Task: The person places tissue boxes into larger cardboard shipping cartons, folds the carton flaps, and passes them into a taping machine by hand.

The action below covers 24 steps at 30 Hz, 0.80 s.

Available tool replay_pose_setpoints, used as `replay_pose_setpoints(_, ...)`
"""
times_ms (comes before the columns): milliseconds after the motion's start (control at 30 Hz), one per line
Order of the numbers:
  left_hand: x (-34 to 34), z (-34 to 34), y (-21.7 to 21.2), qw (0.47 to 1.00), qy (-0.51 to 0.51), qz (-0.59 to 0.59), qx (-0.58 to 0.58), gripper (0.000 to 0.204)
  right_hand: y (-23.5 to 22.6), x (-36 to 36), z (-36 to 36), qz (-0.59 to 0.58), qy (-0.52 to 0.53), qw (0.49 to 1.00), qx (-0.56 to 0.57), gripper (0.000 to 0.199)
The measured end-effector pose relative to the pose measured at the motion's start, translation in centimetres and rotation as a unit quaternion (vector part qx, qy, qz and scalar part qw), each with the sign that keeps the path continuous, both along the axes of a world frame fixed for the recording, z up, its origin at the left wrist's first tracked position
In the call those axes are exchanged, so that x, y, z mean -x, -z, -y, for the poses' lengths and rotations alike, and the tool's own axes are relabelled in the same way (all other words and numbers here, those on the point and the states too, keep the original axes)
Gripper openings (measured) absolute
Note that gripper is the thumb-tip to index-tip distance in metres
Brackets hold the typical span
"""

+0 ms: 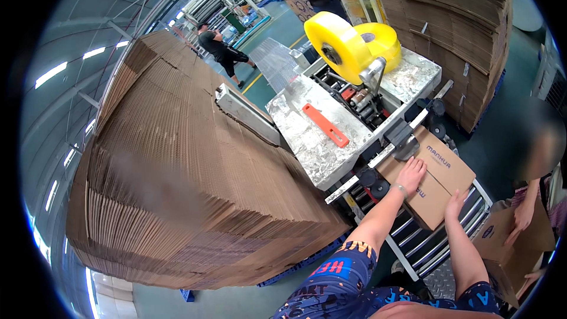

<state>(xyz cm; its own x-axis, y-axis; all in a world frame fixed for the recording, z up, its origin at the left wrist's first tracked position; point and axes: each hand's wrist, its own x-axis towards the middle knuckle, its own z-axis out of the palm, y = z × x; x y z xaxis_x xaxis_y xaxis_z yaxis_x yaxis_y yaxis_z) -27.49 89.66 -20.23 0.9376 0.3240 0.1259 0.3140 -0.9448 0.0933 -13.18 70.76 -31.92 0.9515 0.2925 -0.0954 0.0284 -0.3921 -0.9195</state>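
Note:
A brown cardboard box (440,168) with its top flaps folded down lies on the roller conveyor (414,247), its far end at the mouth of a carton sealing machine (319,130). My left hand (412,172) rests flat on the box's top near the far left side, fingers stretched toward the machine. Against the near right edge of the box lies my right hand (455,205), fingers extended; its palm side is hidden. Two yellow tape rolls (331,44) stand above the machine, and an orange bar-shaped tool (325,125) lies on its worn top.
A tall stack of flattened cartons (195,183) fills the left side; another stack (455,41) stands behind at right. At the lower right, a co-worker's hands hold an open carton (502,230). Two people (221,47) are farther back.

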Motion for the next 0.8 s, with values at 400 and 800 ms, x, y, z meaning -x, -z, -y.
replay_pose_setpoints(400, 25.9, 7.2, -18.6, 0.951, -0.132, 0.252, -0.123, 0.035, 1.0, 2.7, 18.9, -0.303, -0.412, 0.847, 0.147, 0.020)
replay_pose_setpoints(800, 39.5, 7.0, -62.5, 0.783, -0.279, 0.121, -0.542, 0.055, 4.8, 4.2, 25.3, -0.308, -0.343, 0.881, 0.107, 0.011)
